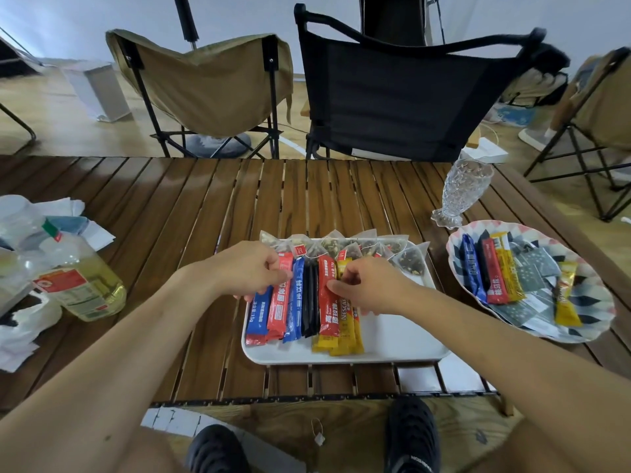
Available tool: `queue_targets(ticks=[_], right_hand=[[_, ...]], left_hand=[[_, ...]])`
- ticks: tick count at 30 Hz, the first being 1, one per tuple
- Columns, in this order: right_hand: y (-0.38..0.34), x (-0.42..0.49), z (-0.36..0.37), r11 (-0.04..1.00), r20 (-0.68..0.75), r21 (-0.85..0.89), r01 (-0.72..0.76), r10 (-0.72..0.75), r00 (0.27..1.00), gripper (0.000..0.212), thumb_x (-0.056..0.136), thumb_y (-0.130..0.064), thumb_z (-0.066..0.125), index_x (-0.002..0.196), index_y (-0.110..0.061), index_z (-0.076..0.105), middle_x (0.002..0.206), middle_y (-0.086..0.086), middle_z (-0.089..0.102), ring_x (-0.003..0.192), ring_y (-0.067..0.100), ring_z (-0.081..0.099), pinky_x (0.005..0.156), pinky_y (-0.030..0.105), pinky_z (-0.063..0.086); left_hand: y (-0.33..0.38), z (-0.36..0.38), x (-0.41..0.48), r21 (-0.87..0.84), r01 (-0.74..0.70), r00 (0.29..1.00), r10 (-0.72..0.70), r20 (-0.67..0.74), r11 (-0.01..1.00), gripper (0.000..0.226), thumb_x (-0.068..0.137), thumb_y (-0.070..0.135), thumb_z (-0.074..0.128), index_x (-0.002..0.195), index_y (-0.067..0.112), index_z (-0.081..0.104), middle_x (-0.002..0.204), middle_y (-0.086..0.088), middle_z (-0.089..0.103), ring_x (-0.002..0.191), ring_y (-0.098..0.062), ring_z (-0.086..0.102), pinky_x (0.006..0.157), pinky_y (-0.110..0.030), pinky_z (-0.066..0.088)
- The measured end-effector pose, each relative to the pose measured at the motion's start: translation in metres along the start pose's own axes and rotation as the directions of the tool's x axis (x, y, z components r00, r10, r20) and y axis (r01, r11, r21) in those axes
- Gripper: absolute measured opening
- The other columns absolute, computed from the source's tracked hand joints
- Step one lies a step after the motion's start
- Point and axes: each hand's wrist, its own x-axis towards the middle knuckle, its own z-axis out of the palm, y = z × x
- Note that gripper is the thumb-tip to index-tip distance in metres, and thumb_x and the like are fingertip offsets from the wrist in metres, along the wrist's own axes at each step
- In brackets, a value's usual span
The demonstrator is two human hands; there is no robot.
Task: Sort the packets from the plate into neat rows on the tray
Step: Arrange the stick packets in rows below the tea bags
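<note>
Foil stick packets (309, 302), likely light, limp, slick: rowed on tray (392, 339). Both hands pinching upper ends: left hand (249, 271), right hand (368, 285). Best gripped by sealed ends. Remaining packets (491, 278) on plate (590, 302), right of tray.

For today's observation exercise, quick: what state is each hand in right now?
Left hand: closed, gripping the left red packet on the tray.
Right hand: closed, pinching the yellow packet.

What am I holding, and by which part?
Left hand grips the upper ends of the leftmost blue packet and neighbouring red packet; right hand seems to pinch the yellow packet near its top.
</note>
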Motion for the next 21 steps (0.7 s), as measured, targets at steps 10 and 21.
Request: queue_targets(ticks=[10,21], right_hand=[[0.042,-0.015,-0.036,1.0,-0.122,-0.021,0.023,-0.025,0.992,0.038,0.1,-0.047,0.06,0.084,-0.013,0.067,0.069,0.002,0.072,0.052,0.009,0.069,0.061,0.026,0.059],[0.156,-0.046,-0.098,0.924,-0.411,-0.103,-0.367,0.297,0.862,0.033,0.1,-0.042,0.06,0.082,-0.016,0.07,0.075,0.004,0.072,0.073,0.019,0.066,0.077,0.035,0.053]], left_hand=[[0.028,0.001,0.01,0.061,-0.042,0.997,0.045,-0.056,0.997,0.037,0.099,0.056,0.061,0.092,0.019,0.065,0.081,0.008,0.077,0.072,-0.007,0.076,0.066,-0.025,0.056],[0.088,0.015,0.034,0.103,-0.138,0.985,0.148,-0.094,0.985,0.037,0.1,0.057,0.06,0.083,0.025,0.067,0.079,0.006,0.075,0.07,-0.007,0.072,0.076,-0.04,0.063]])
